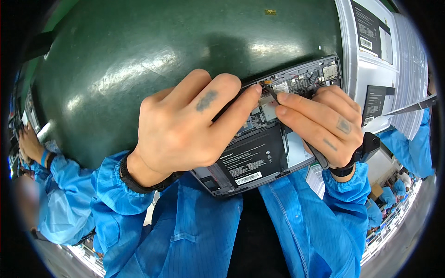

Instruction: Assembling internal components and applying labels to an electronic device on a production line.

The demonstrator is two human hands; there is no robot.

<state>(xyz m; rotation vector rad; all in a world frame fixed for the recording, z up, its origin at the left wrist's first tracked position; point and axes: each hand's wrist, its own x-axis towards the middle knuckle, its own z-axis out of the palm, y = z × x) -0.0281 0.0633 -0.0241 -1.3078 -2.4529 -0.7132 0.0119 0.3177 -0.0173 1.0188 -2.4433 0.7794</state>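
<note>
Broadly, a dark green worktop (106, 111) fills the upper half of the view, glossy enough that smooth things would probably slide on it. Along its right side rises a stack of white trays (412, 60), with flat black packs in the top one. Next in size comes the uncovered electronic device (271, 111), lying slantwise in front of the person, its far edge over the worktop and its near edge above the lap; what bears it underneath is hidden. It looks thin, fairly stiff and modest in weight, but fragile inside, so it is best taken by the outer frame, clear of the bare parts. The left hand (190, 118) arches over its left portion, fingers mostly curled and one digit reaching down to the upper edge; whether it pinches anything cannot be told. The right hand (331, 118), slightly smaller in view, has thumb and finger pressed together around a dark slim tool. A black battery (252, 157) covers the near part, likely dense and easily dented, so it should not be bent; above it runs the delicate circuit board (301, 83). The dark slim tool (319, 156), perhaps tweezers, seems rigid and light, best gripped near its working end. Smallest, a soft-looking orange strip (267, 82) sits just beside the left fingertip.
</note>
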